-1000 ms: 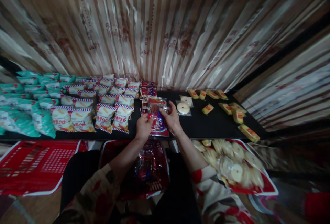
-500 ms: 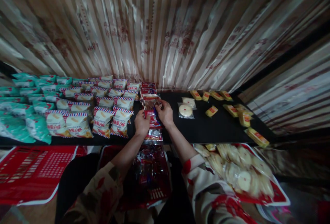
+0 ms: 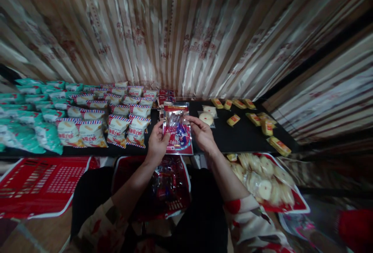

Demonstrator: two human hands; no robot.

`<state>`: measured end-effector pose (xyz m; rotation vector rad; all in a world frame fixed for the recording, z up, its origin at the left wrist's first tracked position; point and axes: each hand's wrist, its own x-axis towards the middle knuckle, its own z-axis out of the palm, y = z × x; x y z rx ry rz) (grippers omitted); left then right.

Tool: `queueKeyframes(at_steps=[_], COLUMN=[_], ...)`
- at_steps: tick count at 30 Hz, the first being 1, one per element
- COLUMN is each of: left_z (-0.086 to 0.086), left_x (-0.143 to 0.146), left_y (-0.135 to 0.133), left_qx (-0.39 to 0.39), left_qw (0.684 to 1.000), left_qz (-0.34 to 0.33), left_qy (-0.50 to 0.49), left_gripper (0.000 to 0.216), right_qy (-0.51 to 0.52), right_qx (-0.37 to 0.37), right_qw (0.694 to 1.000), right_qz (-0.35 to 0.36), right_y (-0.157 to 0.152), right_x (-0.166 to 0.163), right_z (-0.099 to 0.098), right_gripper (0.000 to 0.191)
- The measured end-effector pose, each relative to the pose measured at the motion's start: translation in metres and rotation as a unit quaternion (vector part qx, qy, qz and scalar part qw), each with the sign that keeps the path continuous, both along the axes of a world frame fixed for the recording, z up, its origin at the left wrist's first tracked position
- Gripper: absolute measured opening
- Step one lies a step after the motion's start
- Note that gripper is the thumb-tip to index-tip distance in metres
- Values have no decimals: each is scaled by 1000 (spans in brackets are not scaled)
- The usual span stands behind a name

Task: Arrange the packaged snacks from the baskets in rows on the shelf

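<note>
Red and silver foil forms the packet [image 3: 177, 128] held up over the front middle of the black shelf [image 3: 233, 140], its printed face turned to the person; whether its lower edge touches the shelf, I cannot tell. The left hand [image 3: 157, 142] is partly closed and grips the packet's left side, thumb on the front, the other fingers mostly hidden. The right hand [image 3: 203, 132] pinches the opposite side between thumb and forefinger, the remaining fingers loosely bent.

At the back middle of the shelf lie more red packets [image 3: 166, 94]. Green bags [image 3: 17, 134] fill the shelf's left end, and white snack bags [image 3: 94, 130] with striped edges stand in rows between them and the shelf's middle. Just right of the shelf's middle are two round cakes [image 3: 206, 119] in clear wrappers; yellow packs [image 3: 233, 119] are scattered towards its right end.

Below the shelf's front edge are a red left basket [image 3: 67, 179], a middle basket [image 3: 175, 206] holding shiny packets [image 3: 166, 183], and a right basket [image 3: 298, 204] heaped with wrapped cakes [image 3: 265, 189]. A striped sheet [image 3: 163, 43] rises behind the shelf.
</note>
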<state>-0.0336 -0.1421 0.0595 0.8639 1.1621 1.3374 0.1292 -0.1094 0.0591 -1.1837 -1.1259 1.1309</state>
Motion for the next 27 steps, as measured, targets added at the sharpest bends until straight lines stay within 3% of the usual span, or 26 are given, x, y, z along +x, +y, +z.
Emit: queueKeyframes(at_steps=[5,8,12,17,21,24,27], left_z=[24,33,46,59,51,36,21], left_x=[-14,-18,-20,-24,-29,-29,-30], left_y=[-58,-83,-100,-107,-106,-104,-100], left_qx=[-64,-68,-51,-33,-65,-93,-85], left_qw=[994,991,993,987,984,976,976], left_qz=[-53,-81,-88,-122,-153,-193,-167], left_qy=[-71,-78,-58,-104,-69,29,114], left_gripper=[67,64,55,37,27,25,20], right_qy=[-108,-148,-171,-182,-202,-175,-146], right_qx=[63,84,100,118,87,12,-43], right_qw=[990,983,980,973,972,983,986], right_qz=[57,62,31,-74,-75,-59,-73], right_y=[-63,-93,-115,-121,-127,-132,-130], right_x=[10,9,2,-3,-8,-14,-15], right_z=[14,12,6,12,10,-5,-26], right_gripper=[31,41,41,21,24,29,33])
